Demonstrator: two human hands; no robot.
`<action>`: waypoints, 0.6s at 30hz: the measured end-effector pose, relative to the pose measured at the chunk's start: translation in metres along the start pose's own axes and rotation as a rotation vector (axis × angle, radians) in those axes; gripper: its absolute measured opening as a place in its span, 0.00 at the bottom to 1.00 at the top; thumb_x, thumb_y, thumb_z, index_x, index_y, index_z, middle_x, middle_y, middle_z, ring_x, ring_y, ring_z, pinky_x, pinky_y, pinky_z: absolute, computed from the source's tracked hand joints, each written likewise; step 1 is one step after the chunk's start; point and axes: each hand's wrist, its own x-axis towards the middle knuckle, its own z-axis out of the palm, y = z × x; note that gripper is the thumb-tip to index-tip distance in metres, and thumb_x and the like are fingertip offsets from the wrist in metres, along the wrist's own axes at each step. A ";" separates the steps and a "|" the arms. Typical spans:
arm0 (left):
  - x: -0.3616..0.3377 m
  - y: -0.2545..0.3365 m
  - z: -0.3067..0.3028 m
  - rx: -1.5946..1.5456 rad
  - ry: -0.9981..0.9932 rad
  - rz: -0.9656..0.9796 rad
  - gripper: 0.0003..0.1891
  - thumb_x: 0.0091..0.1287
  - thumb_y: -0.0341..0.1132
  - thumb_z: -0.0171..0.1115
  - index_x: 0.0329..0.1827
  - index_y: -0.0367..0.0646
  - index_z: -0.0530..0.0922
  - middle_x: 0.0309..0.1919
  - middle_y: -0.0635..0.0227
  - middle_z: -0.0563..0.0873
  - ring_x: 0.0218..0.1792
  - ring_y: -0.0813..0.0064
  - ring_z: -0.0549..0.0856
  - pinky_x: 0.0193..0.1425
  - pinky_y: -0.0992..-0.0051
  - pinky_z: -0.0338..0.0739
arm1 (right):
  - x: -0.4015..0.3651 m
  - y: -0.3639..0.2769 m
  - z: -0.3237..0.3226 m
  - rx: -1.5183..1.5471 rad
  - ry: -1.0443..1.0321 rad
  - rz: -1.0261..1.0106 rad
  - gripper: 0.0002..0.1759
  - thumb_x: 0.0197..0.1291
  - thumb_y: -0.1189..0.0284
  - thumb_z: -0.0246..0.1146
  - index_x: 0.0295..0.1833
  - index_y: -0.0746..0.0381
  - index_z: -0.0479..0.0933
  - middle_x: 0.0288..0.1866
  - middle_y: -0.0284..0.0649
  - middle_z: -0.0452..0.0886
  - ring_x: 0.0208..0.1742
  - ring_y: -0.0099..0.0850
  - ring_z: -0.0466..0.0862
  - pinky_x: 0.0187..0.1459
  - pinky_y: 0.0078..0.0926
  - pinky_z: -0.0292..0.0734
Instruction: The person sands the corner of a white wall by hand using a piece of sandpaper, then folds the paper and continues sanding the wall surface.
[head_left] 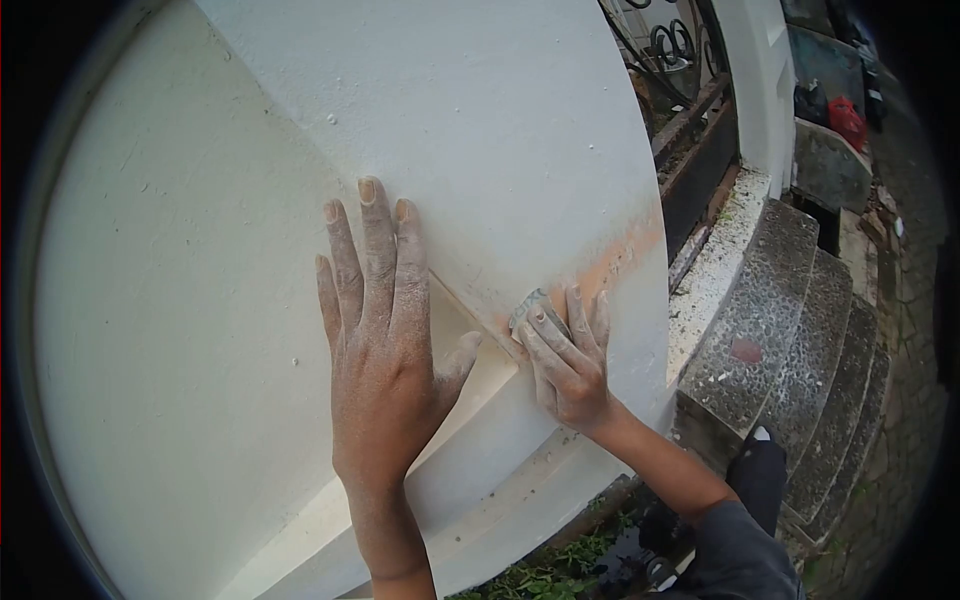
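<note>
My left hand (382, 340) lies flat against the pale painted wall (190, 260), fingers stretched upward and thumb held out. White dust coats its fingers and back. To its right, my right hand (572, 372) presses a small folded piece of sandpaper (526, 304) onto the wall, with printed lettering on its backing. The sandpaper rests near the corner where the recessed panel meets the raised border. Beside it runs a worn orange-brown patch (618, 262) where the white paint is thin or gone. Dust also covers the fingers of my right hand.
Right of the wall's edge stands a dark metal gate (692, 150). Curved speckled steps (775, 330) descend on the right toward a paved path (905, 350). Green plants (555, 572) grow below the wall. A red bag (847, 122) sits farther off.
</note>
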 end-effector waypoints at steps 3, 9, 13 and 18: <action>0.001 0.001 0.000 0.005 0.000 -0.006 0.55 0.40 0.25 0.68 0.76 0.48 0.50 0.76 0.61 0.48 0.76 0.58 0.47 0.77 0.56 0.49 | 0.045 -0.009 -0.010 -0.021 0.014 -0.009 0.24 0.57 0.74 0.57 0.62 0.53 0.75 0.68 0.34 0.71 0.74 0.56 0.57 0.68 0.69 0.30; 0.000 0.003 0.001 -0.015 0.026 -0.019 0.51 0.42 0.19 0.59 0.75 0.47 0.51 0.76 0.59 0.47 0.76 0.58 0.47 0.77 0.56 0.48 | 0.034 -0.018 -0.013 0.002 -0.014 0.092 0.20 0.60 0.73 0.56 0.59 0.55 0.77 0.66 0.36 0.73 0.73 0.57 0.58 0.68 0.67 0.27; -0.001 0.004 0.004 -0.030 0.037 -0.022 0.50 0.43 0.18 0.57 0.75 0.46 0.51 0.76 0.58 0.47 0.76 0.58 0.47 0.77 0.56 0.48 | 0.036 -0.012 -0.006 -0.004 0.013 0.065 0.20 0.60 0.73 0.56 0.58 0.57 0.77 0.65 0.37 0.74 0.73 0.57 0.57 0.68 0.66 0.27; 0.000 0.001 0.005 -0.011 0.051 -0.008 0.49 0.44 0.17 0.55 0.75 0.46 0.52 0.76 0.59 0.48 0.76 0.58 0.48 0.77 0.56 0.48 | 0.062 -0.015 -0.006 0.063 0.061 0.055 0.21 0.58 0.74 0.57 0.58 0.56 0.77 0.64 0.36 0.76 0.72 0.57 0.60 0.68 0.69 0.28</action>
